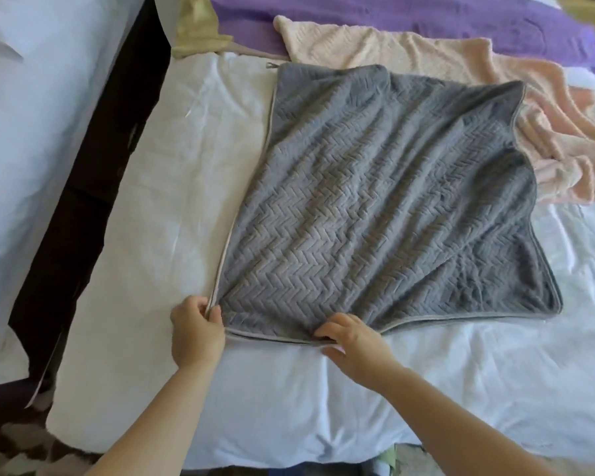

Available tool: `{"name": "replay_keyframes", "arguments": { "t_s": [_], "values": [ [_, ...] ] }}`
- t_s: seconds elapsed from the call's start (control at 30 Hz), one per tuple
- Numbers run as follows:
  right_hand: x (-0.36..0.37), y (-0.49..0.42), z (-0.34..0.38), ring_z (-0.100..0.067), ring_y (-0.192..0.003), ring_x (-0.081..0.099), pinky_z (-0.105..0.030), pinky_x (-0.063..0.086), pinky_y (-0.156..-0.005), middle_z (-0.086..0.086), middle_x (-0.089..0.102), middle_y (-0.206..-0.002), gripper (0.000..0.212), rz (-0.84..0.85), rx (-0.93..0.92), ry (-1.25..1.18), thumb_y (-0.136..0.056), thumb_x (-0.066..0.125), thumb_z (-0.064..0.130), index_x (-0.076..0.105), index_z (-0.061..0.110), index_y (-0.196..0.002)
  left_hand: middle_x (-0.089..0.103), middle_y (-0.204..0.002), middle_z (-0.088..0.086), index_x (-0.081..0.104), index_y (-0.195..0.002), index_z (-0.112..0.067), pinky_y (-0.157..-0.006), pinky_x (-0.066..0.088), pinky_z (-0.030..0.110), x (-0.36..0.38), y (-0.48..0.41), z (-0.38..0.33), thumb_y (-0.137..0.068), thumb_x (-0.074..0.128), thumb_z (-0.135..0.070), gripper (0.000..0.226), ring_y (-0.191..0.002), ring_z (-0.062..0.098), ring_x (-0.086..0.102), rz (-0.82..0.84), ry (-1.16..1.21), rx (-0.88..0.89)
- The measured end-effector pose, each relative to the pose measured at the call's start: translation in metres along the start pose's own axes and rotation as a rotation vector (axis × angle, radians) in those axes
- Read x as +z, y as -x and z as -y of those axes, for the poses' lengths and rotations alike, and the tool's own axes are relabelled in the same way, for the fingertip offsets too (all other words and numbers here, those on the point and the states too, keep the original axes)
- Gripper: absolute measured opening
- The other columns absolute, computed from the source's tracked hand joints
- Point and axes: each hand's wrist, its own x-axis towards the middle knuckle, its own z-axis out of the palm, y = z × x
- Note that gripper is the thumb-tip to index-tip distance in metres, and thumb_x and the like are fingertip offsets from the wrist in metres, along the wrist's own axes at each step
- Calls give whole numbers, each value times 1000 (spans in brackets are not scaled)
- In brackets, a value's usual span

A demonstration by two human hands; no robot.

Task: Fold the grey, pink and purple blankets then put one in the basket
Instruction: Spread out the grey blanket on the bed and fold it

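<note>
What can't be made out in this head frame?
The basket: nowhere in the head view.
The purple blanket: cut off by the top edge, its near side under the pink blanket.
The pink blanket: its right end runs off the frame, and part of it lies under the grey blanket.
The grey blanket: layer count hidden, as only its top face shows.

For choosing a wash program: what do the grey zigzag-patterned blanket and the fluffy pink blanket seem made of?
Grey zigzag-patterned blanket: probably soft matte fleece, embossed chevrons, paler sewn edging. Fluffy pink blanket: likely plush fleece, by its fuzzy ribbed pile.
</note>
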Motion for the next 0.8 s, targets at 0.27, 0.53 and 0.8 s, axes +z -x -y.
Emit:
{"name": "replay_keyframes", "arguments": {
  "t_s": [0.27, 0.53, 0.8],
  "values": [
    [-57, 42, -110, -30, -102, 54, -42, 45, -89, -11, 62, -105, 18, -551, 446, -236, -89, 63, 12, 67, 6, -106, 59, -106, 18, 67, -99, -4, -83, 46, 46, 42, 51, -83, -72, 76, -8, 28, -98, 39, 57, -4, -106, 684],
    [-92, 103, -280, -36, -127, 41, -43, 34, -108, -20, 46, -135, 67, -778, 1261, -530, -77, 74, 33, 44, 11, -133, 59, -112, 10, 69, -100, -14, -88, 46, 45, 137, 126, -145, -67, 82, -31, 39, -102, 33, 58, 288, -186, 910],
    [-111, 111, -337, -27, -73, 57, -39, 50, -69, -11, 58, -76, 21, -697, 1026, -876, -90, 61, 18, 61, -1, -98, 44, -141, 1, 56, -127, -28, -107, 26, 42, 215, 171, -194, -74, 67, -59, 63, -128, 27, 40, 398, -488, 1010]
  ]
}}
